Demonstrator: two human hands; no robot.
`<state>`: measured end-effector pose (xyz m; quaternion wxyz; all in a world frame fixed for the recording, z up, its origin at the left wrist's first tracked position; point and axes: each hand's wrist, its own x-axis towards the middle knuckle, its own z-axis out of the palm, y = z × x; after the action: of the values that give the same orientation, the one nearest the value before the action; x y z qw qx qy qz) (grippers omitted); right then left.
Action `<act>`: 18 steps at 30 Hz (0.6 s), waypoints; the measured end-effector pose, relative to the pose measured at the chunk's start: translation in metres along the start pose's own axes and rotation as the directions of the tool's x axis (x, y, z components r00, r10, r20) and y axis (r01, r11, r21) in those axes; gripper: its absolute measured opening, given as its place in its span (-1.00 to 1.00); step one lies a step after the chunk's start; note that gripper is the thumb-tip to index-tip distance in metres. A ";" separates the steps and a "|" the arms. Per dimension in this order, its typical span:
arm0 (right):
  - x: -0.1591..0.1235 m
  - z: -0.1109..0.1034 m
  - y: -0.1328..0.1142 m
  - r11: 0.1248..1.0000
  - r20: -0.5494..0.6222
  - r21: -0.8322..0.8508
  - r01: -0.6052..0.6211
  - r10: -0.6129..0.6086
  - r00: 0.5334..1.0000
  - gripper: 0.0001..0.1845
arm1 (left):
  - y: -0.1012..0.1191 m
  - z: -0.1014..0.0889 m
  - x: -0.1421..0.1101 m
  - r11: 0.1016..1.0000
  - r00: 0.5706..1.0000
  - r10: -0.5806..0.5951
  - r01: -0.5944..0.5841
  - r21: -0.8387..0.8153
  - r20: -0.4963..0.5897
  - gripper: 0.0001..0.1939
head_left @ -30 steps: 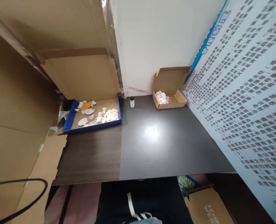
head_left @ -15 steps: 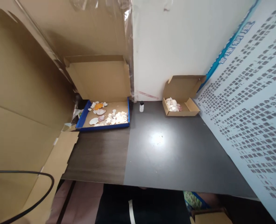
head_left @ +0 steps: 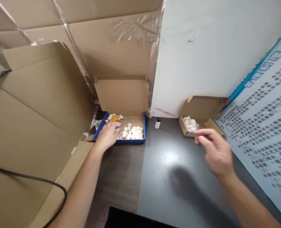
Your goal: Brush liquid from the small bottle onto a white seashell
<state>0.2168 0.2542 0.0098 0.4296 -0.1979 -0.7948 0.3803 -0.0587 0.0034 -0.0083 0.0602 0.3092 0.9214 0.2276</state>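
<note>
My left hand [head_left: 107,135] reaches over the left side of the blue-edged cardboard box [head_left: 131,141], fingers stretched out above the shells there. It covers part of what lies below it. Beside its fingertips rests a pale shell [head_left: 118,124], and behind them is an orange shell [head_left: 115,118] ringed by small white ones. A heap of white shells [head_left: 133,133] fills the box's front right. My right hand [head_left: 215,152] is in the air before the small cardboard box [head_left: 189,133], thumb and forefinger pinched together. What is between them cannot be made out. White shells [head_left: 190,123] lie in that box.
A small black-capped bottle [head_left: 157,123] stands between the two boxes. Cardboard panels [head_left: 47,126] close off the left side, and a printed poster [head_left: 264,126] slants along the right. A black cable [head_left: 36,176] hangs at the lower left.
Both hands have come into view: the left over the blue-edged box, the right in front of the small box. The camera's view has shifted, so the boxes now appear lower and further right.
</note>
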 end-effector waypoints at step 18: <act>0.073 0.129 0.063 0.942 0.287 -0.336 0.027 0.075 0.955 -0.72 | -0.050 -0.003 0.026 0.998 0.996 -0.029 0.024 0.054 0.084 -0.96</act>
<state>0.0677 0.2846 -0.0441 0.2612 -0.2188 -0.9006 0.2697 -0.1073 -0.0173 -0.0272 0.0940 0.3077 0.9278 0.1892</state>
